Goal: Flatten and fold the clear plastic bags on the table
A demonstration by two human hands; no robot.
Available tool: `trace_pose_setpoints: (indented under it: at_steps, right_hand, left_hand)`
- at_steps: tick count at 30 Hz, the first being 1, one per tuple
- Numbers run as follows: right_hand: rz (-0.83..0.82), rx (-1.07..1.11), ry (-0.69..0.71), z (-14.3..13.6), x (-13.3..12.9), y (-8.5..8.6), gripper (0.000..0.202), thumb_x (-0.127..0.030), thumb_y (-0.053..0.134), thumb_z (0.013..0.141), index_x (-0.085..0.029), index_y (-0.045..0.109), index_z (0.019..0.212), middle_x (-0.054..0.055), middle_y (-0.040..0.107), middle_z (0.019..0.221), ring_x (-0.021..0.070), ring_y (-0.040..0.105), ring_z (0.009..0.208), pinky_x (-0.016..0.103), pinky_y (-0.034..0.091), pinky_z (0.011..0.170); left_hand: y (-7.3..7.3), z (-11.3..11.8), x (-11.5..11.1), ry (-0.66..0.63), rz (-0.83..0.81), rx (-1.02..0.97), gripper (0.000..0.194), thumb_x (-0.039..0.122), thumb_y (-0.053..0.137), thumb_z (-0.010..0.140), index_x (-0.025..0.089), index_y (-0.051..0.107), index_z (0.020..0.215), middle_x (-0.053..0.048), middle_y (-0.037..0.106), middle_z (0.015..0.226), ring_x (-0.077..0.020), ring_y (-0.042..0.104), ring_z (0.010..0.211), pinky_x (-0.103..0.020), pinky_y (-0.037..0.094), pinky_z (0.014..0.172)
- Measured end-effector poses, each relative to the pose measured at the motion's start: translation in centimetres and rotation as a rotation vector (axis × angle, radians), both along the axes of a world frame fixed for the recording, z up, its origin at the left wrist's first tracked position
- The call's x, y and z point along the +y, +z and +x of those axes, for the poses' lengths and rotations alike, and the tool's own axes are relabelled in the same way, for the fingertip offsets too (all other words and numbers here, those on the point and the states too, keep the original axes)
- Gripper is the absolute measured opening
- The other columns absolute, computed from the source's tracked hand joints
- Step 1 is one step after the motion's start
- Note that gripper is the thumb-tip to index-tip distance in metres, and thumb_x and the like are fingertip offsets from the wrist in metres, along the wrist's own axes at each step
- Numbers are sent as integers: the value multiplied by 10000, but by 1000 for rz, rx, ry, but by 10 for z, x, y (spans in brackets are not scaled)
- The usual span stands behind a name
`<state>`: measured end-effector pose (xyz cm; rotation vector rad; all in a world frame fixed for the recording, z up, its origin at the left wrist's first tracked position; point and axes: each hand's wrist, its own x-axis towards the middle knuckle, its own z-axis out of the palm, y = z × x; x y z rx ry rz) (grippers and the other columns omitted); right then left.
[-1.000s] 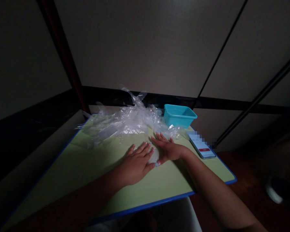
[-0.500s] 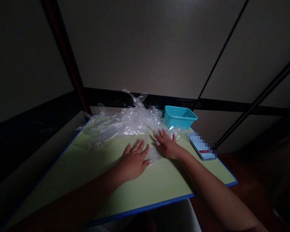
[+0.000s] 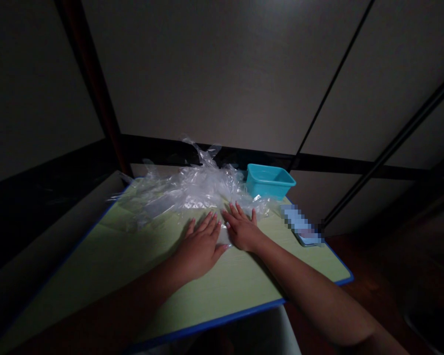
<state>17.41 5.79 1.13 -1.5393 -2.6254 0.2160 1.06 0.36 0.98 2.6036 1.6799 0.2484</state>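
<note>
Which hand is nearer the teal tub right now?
Right. The right hand lies flat on the table just in front of the teal tub, by the clear plastic pile. The left hand rests beside it, farther from the tub.

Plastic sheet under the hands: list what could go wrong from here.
1. Both hands, left hand and right hand, lie flat on the small plastic sheet; it may slide on the table.
2. The plastic pile lies just beyond the fingertips and could snag.
3. The phone sits near the table's right edge; the right forearm might nudge it.
</note>
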Motion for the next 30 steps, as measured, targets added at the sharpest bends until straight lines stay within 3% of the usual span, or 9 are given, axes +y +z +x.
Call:
trace_pose_setpoints:
  at_steps: [8, 21, 30]
  right_hand:
    - [10, -6, -62, -3, 1, -2, 606, -301, 340, 866, -224, 173, 1444, 88, 2, 1523, 245, -58, 1387, 676, -26, 985]
    - [-3, -25, -77, -3, 0, -2, 636, -296, 370, 855, -244, 148, 1448, 78, 19, 1526, 250, -52, 1388, 653, -20, 1004]
    - [14, 1, -80, -3, 0, -4, 572, -303, 302, 892, -248, 168, 1446, 77, 57, 1523, 243, -25, 1390, 648, -7, 1013]
  left_hand:
    - [7, 14, -12, -182, -28, 10, 752, 606, 327, 862, 92, 281, 1408, -145, 194, 1483, -270, 85, 1387, -528, 13, 1102]
    - [7, 22, -21, -146, -96, 35, 751, 602, 303, 868, 59, 322, 1386, -182, 221, 1466, -288, 102, 1380, -500, 61, 1109]
    - [6, 20, -28, -56, -188, 35, 827, 622, 295, 854, 28, 208, 1423, -190, 98, 1490, -315, 30, 1380, -498, 123, 1097]
